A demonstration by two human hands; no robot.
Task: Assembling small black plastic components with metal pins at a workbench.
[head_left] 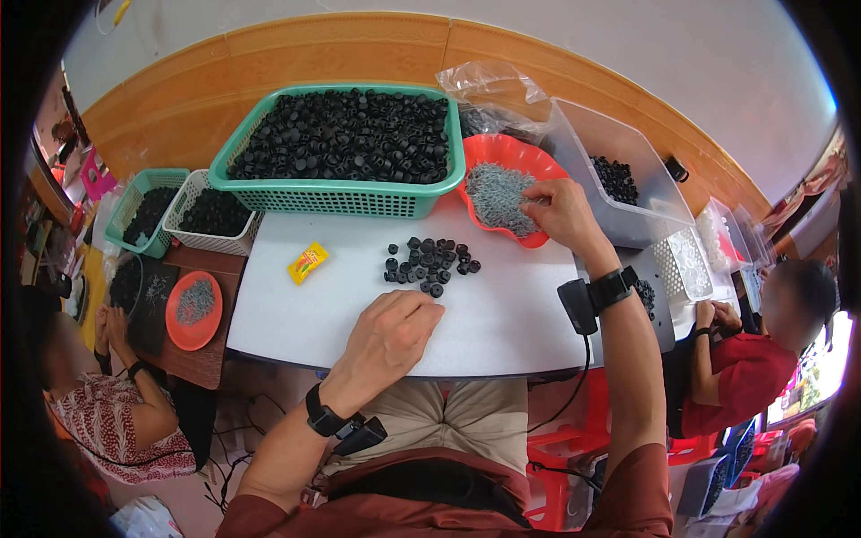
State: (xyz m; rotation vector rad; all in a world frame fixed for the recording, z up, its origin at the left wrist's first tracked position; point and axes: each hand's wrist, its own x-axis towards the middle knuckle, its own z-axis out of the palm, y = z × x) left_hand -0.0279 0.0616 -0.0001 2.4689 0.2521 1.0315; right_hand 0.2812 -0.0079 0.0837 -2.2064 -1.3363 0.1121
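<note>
My right hand [560, 212] reaches over a red scalloped bowl [540, 240], its fingers pinched together at a heap of small grey metal pieces that look like screws [499, 194]. Whatever is between those fingertips is too small to make out. Low over the white table top [309, 336], my left hand [387, 334] is closed, with the fingers curled and their contents hidden. Just beyond it lies a loose group of small round black plastic parts [429, 262]. Both wrists carry black straps with small devices.
A large green basket [323, 199] full of black parts stands at the back. Left of the loose parts lies a yellow packet [308, 263]. A clear plastic bin [628, 220] sits at the right, with a cable [583, 386] below. Co-workers sit at left [126, 394] and right [740, 377].
</note>
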